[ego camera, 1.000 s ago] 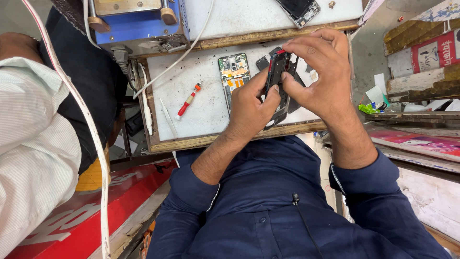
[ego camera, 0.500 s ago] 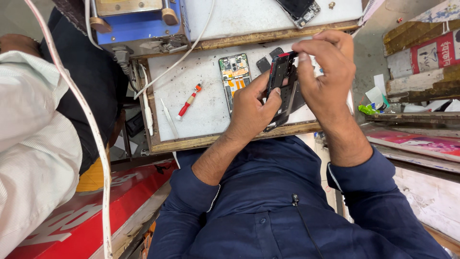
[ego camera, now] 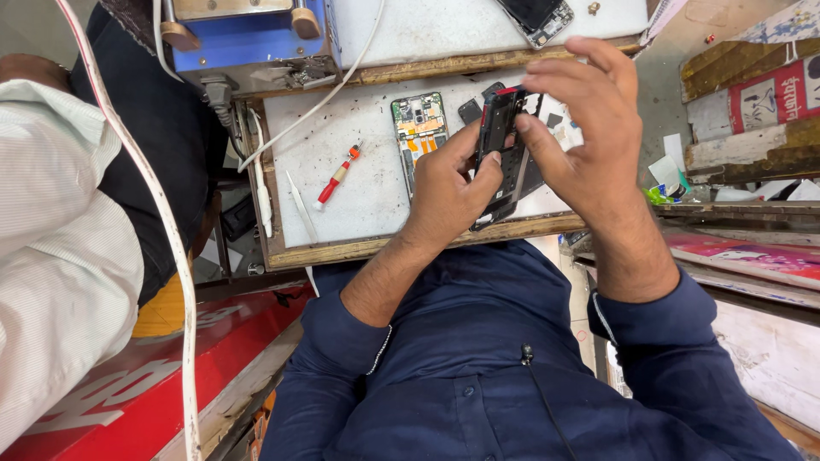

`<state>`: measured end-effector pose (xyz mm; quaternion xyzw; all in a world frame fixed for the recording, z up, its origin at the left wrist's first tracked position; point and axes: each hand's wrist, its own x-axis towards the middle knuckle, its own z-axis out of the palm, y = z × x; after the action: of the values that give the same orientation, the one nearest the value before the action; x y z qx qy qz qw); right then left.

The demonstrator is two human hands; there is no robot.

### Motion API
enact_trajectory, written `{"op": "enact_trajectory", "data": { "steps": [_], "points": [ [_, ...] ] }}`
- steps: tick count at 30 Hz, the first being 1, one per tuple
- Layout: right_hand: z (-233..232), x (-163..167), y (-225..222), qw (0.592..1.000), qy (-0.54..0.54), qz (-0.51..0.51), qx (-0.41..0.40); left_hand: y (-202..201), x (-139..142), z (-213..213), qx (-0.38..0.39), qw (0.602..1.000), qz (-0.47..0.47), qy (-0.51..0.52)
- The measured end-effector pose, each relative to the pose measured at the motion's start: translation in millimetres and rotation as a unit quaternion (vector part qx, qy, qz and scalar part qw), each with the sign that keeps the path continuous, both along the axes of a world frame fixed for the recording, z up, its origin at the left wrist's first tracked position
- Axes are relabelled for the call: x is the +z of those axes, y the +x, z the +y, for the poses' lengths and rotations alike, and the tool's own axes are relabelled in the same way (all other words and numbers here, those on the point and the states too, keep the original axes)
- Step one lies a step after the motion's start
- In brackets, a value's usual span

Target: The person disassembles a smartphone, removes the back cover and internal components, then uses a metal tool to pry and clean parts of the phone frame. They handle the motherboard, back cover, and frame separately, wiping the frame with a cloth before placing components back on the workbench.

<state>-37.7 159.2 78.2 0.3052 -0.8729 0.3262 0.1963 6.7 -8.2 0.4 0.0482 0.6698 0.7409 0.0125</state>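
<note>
I'm on the head camera, and both hands are up on the phone frame [ego camera: 504,154], a dark opened shell with a red edge, held over the white work board [ego camera: 359,188]. The left hand [ego camera: 444,192] is clamped on the frame's lower half, thumb pressed along its side. The right hand [ego camera: 589,145] pinches the top end, fingers curled over the upper corner. Compared with half a second back, the frame has tipped more upright and the right fingers have crept higher along that top edge, so I judge I'm working at something near the camera end, prying or seating a part; which of the two I cannot tell.

On the board, just left of the frame, lies a phone circuit board [ego camera: 418,128] with orange and green parts showing. Further left of the frame sits the red screwdriver [ego camera: 337,175], and beyond it a thin white pry tool [ego camera: 301,205]. Above the board, another phone [ego camera: 534,15] rests on the upper shelf, and a white cable [ego camera: 325,98] trails across. A co-worker's white sleeve [ego camera: 60,256] fills the far left.
</note>
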Motion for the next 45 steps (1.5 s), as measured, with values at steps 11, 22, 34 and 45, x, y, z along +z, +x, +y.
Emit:
{"op": "enact_trajectory", "data": {
  "steps": [11, 22, 34, 45],
  "points": [
    [2, 0, -27, 0.974, 0.161, 0.150, 0.053, 2, 13, -3, 0.008, 0.993, 0.007, -0.120],
    [11, -18, -27, 0.994, 0.084, 0.038, 0.054, 0, 16, -3, 0.008, 0.993, -0.003, -0.120],
    [13, -23, -29, 0.992, 0.102, 0.014, 0.067, 2, 13, -2, 0.005, 0.993, -0.004, -0.122],
    [16, -32, -28, 0.995, 0.071, -0.011, 0.064, 1, 7, -1, 0.011, 0.994, -0.004, -0.106]
  ]
}}
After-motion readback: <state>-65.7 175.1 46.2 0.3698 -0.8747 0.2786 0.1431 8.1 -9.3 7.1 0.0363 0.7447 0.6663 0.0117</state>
